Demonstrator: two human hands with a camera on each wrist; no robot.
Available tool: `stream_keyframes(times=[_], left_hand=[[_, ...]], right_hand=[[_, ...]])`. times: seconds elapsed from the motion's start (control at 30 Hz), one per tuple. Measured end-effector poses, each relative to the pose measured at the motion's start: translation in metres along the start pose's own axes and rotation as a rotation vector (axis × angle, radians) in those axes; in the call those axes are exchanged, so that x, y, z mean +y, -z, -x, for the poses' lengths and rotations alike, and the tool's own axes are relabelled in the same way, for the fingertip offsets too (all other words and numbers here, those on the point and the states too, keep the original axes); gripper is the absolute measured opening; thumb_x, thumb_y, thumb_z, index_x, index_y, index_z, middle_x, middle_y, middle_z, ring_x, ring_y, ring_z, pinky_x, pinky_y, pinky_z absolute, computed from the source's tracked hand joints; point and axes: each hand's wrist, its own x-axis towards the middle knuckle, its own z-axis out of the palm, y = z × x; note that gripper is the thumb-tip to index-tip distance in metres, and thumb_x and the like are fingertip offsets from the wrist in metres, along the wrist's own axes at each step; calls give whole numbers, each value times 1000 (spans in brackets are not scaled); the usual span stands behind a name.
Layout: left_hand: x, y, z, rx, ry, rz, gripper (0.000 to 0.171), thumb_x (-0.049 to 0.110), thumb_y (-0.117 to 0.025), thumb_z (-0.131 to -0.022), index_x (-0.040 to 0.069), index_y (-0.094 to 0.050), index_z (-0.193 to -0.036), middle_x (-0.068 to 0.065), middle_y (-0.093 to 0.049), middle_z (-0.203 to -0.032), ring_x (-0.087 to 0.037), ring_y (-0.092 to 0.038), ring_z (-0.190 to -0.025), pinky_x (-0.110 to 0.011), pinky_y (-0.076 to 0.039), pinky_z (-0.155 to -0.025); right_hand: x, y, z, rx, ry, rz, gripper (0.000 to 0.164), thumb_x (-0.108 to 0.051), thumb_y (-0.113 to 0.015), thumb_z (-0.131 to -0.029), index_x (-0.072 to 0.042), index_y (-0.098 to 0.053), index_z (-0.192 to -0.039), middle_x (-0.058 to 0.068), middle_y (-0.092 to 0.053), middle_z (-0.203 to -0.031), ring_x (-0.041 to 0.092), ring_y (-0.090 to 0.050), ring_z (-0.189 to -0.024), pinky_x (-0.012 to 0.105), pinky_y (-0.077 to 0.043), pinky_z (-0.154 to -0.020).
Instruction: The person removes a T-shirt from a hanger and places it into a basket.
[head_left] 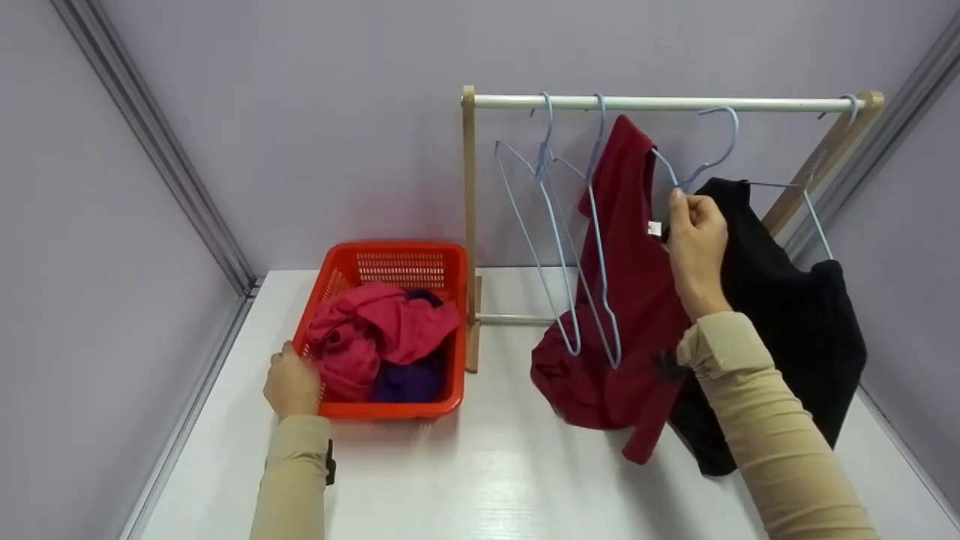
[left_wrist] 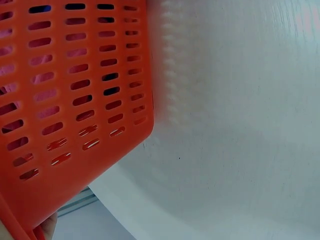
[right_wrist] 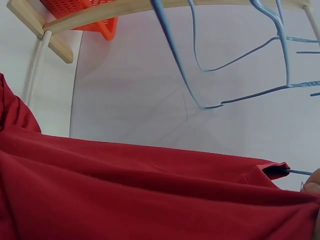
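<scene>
At the left side of the red plastic basket (head_left: 459, 330), my left hand (head_left: 292, 382) grips the rim; in the left wrist view a little of that hand shows at the bottom left corner. My right hand (head_left: 697, 240) pinches a light blue wire clothes hanger (head_left: 733, 139) just below its hook. A dark red garment (head_left: 622, 300) with a white tag hangs on this hanger, one shoulder over its left arm. The hook's tip appears just below the rail, off it. In the right wrist view the red garment (right_wrist: 150, 185) fills the lower part.
Pink cloth (head_left: 352, 330) and dark purple cloth (head_left: 409, 381) lie in the basket. On the rack's white rail (head_left: 675, 103) hang two bare blue hangers (head_left: 546, 135), left of the red garment. A black garment (head_left: 795, 322) hangs at the right end, partly behind my right arm.
</scene>
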Motion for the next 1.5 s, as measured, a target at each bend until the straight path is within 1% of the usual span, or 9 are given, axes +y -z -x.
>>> stream_keyframes(times=[0.3,0.47,0.63,0.77,0.93,1.07,1.17,1.3,1.5], left_hand=[[-2,0,1,0,-8,-4,43,6,-37,-93,-9,-43,-132,-36,-53,-118,-52,-55,-106,-61,-46,-84],[-1,1,1,-7,-4,-6,43,7,-36,-93,-8,-43,-133,-35,-52,-118,-52,-55,-106,-61,-46,-84],[-1,0,2,-8,-5,0,43,7,-37,-93,-8,-43,-133,-35,-52,-119,-51,-55,-106,-61,-46,-85],[-1,0,3,0,-13,2,43,6,-37,-92,-8,-43,-132,-36,-52,-118,-52,-55,-105,-61,-46,-85],[-1,0,2,-4,-15,0,43,6,-37,-92,-9,-43,-132,-35,-53,-117,-52,-55,-105,-61,-46,-84],[-1,0,2,-22,-12,0,43,7,-37,-93,-9,-42,-132,-35,-52,-118,-52,-54,-106,-61,-46,-85],[-1,0,1,-24,-12,3,43,7,-37,-93,-9,-42,-133,-36,-51,-119,-52,-54,-107,-61,-46,-86],[0,1,1,-23,-10,5,44,7,-38,-93,-9,-41,-133,-36,-51,-120,-51,-54,-107,-60,-46,-86],[2,4,0,-28,6,3,42,7,-38,-93,-10,-43,-131,-36,-52,-119,-52,-54,-107,-61,-46,-85]], right_hand=[[15,1,5,1,-52,65,35,-37,-46,-98,-17,-43,-69,-12,-37,-59,2,-37,-57,18,-31,-56],[23,0,8,-11,-84,26,30,-34,-43,-99,-12,-51,-81,-10,-41,-57,0,-37,-48,15,-34,-47],[31,-1,12,-21,-73,135,35,-31,-37,-102,-6,-58,-114,4,-60,-90,5,-49,-75,18,-41,-71],[37,0,14,-24,-42,190,39,-25,-35,-103,-6,-56,-128,10,-60,-122,11,-46,-97,23,-36,-91],[41,0,17,-1,-85,258,37,-24,-36,-102,-8,-61,-124,-4,-55,-77,6,-46,-74,20,-36,-75],[43,-1,19,6,-123,261,37,-24,-37,-102,-6,-62,-122,-3,-54,-81,11,-45,-81,20,-33,-76],[46,-3,21,28,-136,236,33,-29,-40,-100,-7,-64,-95,-1,-50,-78,14,-42,-79,21,-32,-72],[50,-5,24,66,-125,191,33,-33,-48,-96,-10,-48,-72,-9,-36,-63,11,-37,-68,22,-30,-65],[58,-8,28,78,-127,83,33,-31,-54,-94,0,-68,-99,-16,-47,-67,6,-44,-73,17,-36,-73]])
